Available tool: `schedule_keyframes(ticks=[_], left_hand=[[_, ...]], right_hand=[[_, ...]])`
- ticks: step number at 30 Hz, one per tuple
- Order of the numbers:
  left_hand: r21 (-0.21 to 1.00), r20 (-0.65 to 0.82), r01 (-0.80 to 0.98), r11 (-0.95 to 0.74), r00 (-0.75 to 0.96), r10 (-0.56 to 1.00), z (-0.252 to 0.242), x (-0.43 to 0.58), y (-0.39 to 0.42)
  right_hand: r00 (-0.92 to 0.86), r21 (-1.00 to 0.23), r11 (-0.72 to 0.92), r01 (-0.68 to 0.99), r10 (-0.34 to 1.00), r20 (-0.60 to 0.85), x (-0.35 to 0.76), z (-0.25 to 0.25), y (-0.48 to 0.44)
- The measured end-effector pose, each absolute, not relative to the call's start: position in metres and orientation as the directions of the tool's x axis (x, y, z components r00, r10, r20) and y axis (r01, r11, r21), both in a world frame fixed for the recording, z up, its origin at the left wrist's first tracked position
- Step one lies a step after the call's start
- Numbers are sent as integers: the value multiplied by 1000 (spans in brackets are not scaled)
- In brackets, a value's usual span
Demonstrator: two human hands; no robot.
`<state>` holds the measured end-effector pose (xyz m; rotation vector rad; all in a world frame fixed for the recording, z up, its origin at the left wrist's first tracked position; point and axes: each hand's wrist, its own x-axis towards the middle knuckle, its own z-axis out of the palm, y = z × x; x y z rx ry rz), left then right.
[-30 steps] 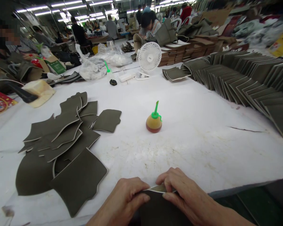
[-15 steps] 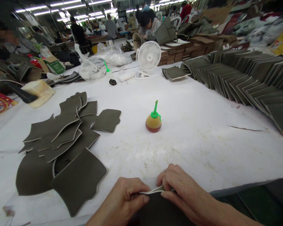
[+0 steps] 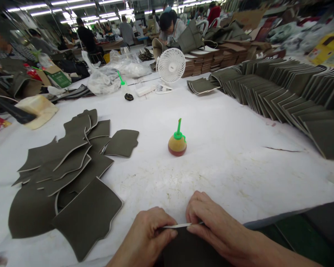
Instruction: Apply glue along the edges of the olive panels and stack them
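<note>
At six o'clock, at the near edge of the white bench [image 3: 239,167], the left hand [image 3: 149,233] and right hand [image 3: 208,218] pinch, fingers closed, the pale top rim of a dark olive leather-like cut piece [image 3: 189,248]. A moment ago that rim gaped as a lifted flap; now it is a thin flat line, so the fold looks pressed shut. The piece's lower part runs off frame, and the hands cover the rim's ends.

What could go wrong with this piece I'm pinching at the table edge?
Left hand and right hand pinch the dark piece at the near edge of the table; it might slip off. The green-spouted bottle stands unguarded mid-table; a knock could tip it toward the cut pieces.
</note>
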<state>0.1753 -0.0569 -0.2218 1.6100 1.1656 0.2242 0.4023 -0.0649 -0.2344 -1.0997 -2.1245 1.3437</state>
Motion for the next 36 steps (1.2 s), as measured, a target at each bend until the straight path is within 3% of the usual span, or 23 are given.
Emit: schedule_keyframes(ticks=[4, 10, 16, 31, 36], left_hand=[[799, -321, 592, -102, 563, 761, -222, 185, -57], [798, -245, 569, -200, 609, 754, -227, 189, -58], [788, -218, 567, -241, 623, 751, -234, 184, -58], [749, -275, 626, -218, 592, 758, -234, 180, -63], [701, -264, 658, -273, 596, 759, -233, 194, -62]], right_hand=[[-604, -891, 233, 388, 795, -55, 402, -239, -67], [-558, -896, 218, 387, 829, -39, 407, -241, -67], [-612, -852, 336, 402, 790, 23, 409, -237, -62], [-657, -734, 446, 512, 754, 0, 442, -233, -61], [-646, -757, 419, 501, 763, -6, 439, -237, -62]])
